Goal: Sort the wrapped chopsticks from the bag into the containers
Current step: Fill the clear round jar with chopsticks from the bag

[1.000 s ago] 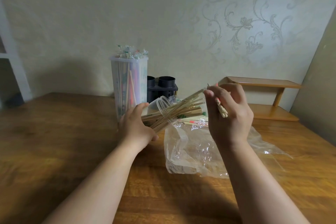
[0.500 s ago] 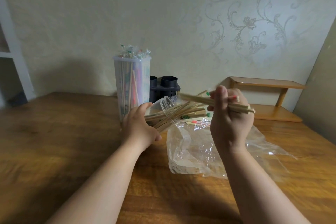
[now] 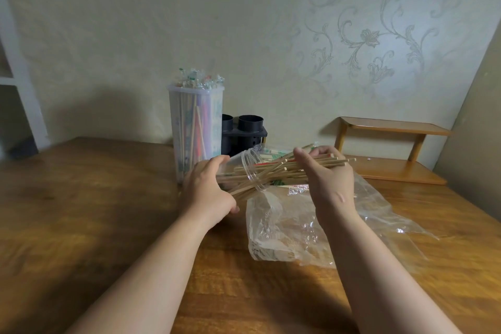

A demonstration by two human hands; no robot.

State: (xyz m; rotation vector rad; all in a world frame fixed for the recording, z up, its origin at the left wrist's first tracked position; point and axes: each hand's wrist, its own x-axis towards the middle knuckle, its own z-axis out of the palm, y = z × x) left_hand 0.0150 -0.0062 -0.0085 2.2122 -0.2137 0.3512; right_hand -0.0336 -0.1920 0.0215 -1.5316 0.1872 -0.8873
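Chopsticks (image 3: 273,169) in right hand (image 3: 329,179); jar (image 3: 252,165) in left hand (image 3: 208,190).

Bare chopsticks (image 3: 273,171) in tipped jar (image 3: 250,168)

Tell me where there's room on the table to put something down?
The bare table left of the tall container and the left hand is free, and so is the near strip between the forearms. It's crowded in the middle: right hand, tipped jar, chopsticks, plastic bag, black holder behind, wooden shelf right.
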